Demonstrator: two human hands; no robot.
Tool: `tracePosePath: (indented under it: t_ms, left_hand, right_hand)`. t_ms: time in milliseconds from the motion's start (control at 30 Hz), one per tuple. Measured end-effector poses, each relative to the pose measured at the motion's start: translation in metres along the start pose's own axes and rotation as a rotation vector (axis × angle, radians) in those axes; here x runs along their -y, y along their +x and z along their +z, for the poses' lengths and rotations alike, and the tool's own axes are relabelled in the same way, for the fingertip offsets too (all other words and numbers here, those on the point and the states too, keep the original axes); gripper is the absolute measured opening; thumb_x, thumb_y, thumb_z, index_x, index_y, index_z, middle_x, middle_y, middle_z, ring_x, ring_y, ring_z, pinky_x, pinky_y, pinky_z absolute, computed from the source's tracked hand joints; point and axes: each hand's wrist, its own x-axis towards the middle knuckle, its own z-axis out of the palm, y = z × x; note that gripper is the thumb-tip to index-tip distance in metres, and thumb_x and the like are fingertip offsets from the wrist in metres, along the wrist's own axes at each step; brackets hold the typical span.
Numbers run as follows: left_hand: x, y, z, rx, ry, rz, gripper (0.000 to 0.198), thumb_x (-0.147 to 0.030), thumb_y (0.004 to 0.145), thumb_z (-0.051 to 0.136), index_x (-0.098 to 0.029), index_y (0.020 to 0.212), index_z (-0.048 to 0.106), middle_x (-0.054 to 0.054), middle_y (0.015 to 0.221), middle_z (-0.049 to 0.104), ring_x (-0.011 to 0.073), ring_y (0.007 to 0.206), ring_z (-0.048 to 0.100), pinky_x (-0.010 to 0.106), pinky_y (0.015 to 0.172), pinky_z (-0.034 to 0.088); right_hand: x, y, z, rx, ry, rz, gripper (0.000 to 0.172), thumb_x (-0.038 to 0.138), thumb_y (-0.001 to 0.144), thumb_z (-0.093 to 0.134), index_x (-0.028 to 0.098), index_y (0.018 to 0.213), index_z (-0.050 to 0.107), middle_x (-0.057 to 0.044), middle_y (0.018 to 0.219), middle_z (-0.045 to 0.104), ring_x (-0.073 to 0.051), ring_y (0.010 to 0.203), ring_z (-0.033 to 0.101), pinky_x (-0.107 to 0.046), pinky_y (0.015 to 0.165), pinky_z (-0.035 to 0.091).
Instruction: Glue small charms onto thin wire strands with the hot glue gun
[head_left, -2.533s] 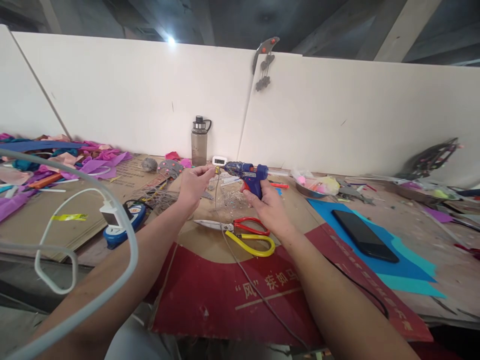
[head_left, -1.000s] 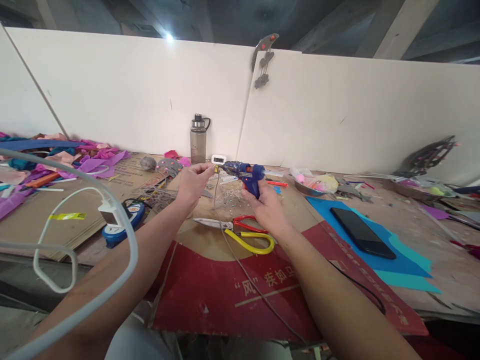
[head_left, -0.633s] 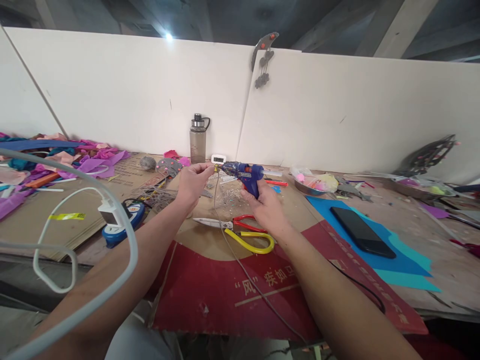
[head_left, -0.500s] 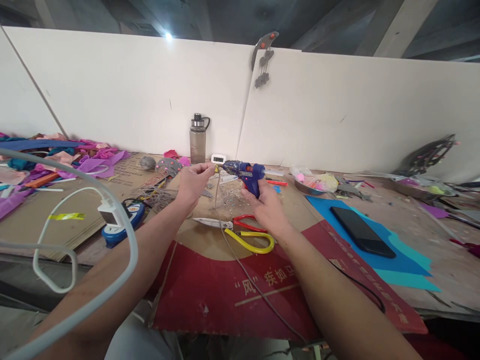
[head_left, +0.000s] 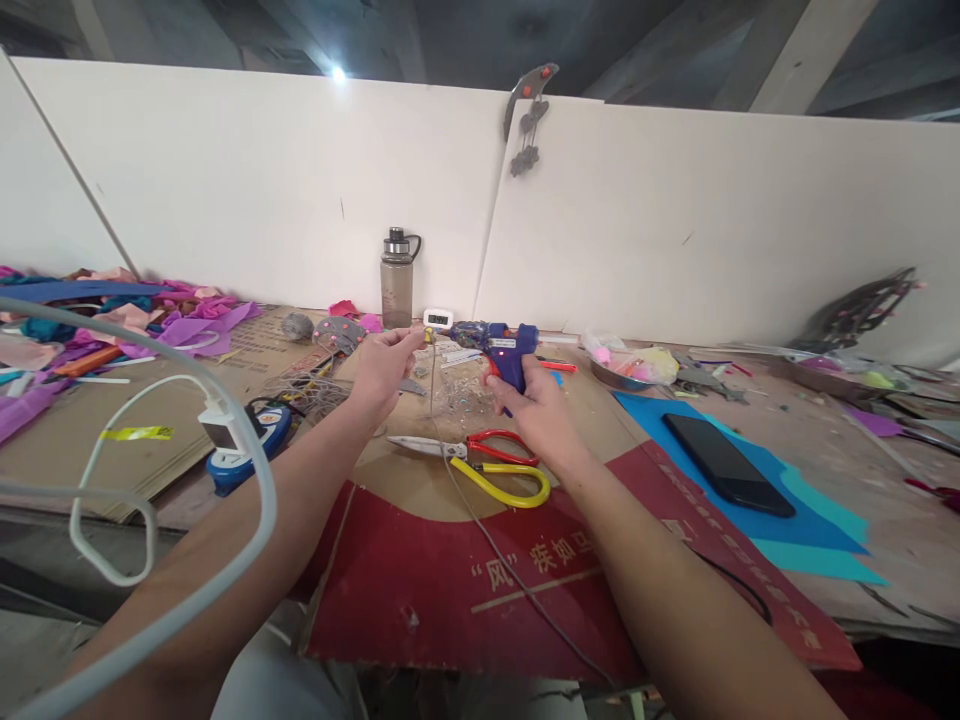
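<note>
Fingers [head_left: 409,342] of our left hand [head_left: 379,372] pinch a small yellow piece [head_left: 429,336] above the desk [head_left: 817,440], while our right hand [head_left: 544,405] wraps the blue glue gun's grip [head_left: 511,372]. And there's the change: half a second ago, nozzle and piece sat close together; now our hands have eased slightly apart. We'd call that a break in contact, though the tip is too small to be certain. Beneath, a thin cord [head_left: 491,548] trails past the scissors [head_left: 456,452] and over red cardboard [head_left: 397,590].
</note>
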Motion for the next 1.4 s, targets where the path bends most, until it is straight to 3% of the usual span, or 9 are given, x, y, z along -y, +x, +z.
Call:
tracePosePath:
  t_ms: [167,267,433,600,700,900,1000,1167,1400]
  left_hand:
    - [0.004,0.001,-0.001,0.014,-0.027,-0.080,0.026,-0.036,0.060,0.072,-0.013,0.065,0.059,0.000,0.063,0.056,0.0022,0.042,0.028,0.021,0.039,0.012]
    - [0.005,0.000,-0.002,0.005,-0.006,-0.080,0.026,-0.036,0.061,0.071,-0.014,0.065,0.059,-0.001,0.060,0.054,0.0023,0.042,0.028,0.020,0.039,0.013]
    - [0.006,0.001,-0.003,-0.039,-0.020,-0.058,0.025,-0.036,0.061,0.071,-0.015,0.066,0.059,-0.003,0.058,0.051,0.0025,0.042,0.027,0.020,0.040,0.015]
    - [0.008,-0.002,-0.001,-0.058,0.110,0.016,0.021,-0.036,0.065,0.067,-0.016,0.068,0.063,-0.006,0.050,0.044,0.0052,0.044,0.030,0.021,0.043,0.019]
    - [0.008,-0.009,0.004,-0.030,0.294,0.171,0.019,-0.034,0.070,0.063,-0.016,0.069,0.066,-0.003,0.057,0.054,0.0075,0.050,0.040,0.022,0.049,0.030]
    - [0.004,-0.026,0.017,0.032,0.525,0.409,0.012,-0.028,0.074,0.061,-0.019,0.073,0.068,0.001,0.073,0.065,0.0111,0.060,0.051,0.024,0.060,0.039]
    - [0.002,-0.030,0.021,0.062,0.584,0.438,0.011,-0.026,0.074,0.060,-0.019,0.073,0.069,0.001,0.074,0.065,0.0113,0.061,0.051,0.024,0.061,0.039]
    - [0.003,-0.030,0.022,0.068,0.554,0.380,0.012,-0.027,0.074,0.060,-0.018,0.073,0.069,0.001,0.072,0.066,0.0118,0.061,0.053,0.024,0.061,0.040]
    - [0.005,-0.032,0.023,0.130,0.478,0.332,0.013,-0.028,0.073,0.061,-0.017,0.073,0.069,0.001,0.069,0.065,0.0118,0.061,0.054,0.024,0.060,0.039]
  right_hand:
    - [-0.012,0.013,-0.008,-0.061,0.346,0.198,0.018,0.033,0.072,0.057,0.023,0.086,0.050,0.001,0.072,0.061,-0.013,0.054,0.050,-0.031,0.058,0.047]
    - [-0.031,0.022,-0.020,-0.133,0.116,0.260,0.012,0.033,0.071,0.054,0.022,0.073,0.054,-0.002,0.063,0.061,-0.017,0.055,0.055,-0.033,0.056,0.046]
    - [-0.059,0.023,-0.038,-0.118,-0.255,0.020,0.014,0.035,0.066,0.062,0.024,0.059,0.055,-0.006,0.062,0.062,-0.022,0.066,0.060,-0.035,0.063,0.045]
    - [-0.061,0.024,-0.037,-0.285,-0.429,0.040,0.019,0.032,0.061,0.067,0.022,0.064,0.051,-0.015,0.082,0.062,-0.034,0.099,0.056,-0.050,0.082,0.041]
    - [-0.047,0.024,-0.026,-0.388,-0.555,0.015,0.021,0.036,0.068,0.060,0.020,0.077,0.050,-0.020,0.101,0.058,-0.037,0.114,0.047,-0.058,0.092,0.034]
    - [-0.013,0.010,0.020,-0.007,0.280,0.099,0.036,0.038,0.072,0.060,0.025,0.099,0.040,-0.008,0.110,0.061,-0.019,0.098,0.060,-0.039,0.088,0.046]
    - [-0.008,0.007,0.035,0.086,0.481,0.159,0.043,0.034,0.069,0.064,0.026,0.100,0.035,0.000,0.094,0.062,-0.014,0.075,0.063,-0.036,0.079,0.049]
    - [-0.014,0.009,0.030,0.001,0.278,0.100,0.027,0.036,0.073,0.058,0.024,0.093,0.044,0.007,0.067,0.048,-0.011,0.053,0.045,-0.026,0.053,0.043]
    - [-0.008,0.010,0.013,-0.160,-0.206,-0.131,0.013,0.032,0.082,0.050,0.021,0.078,0.055,0.003,0.063,0.049,-0.013,0.058,0.041,-0.027,0.058,0.033]
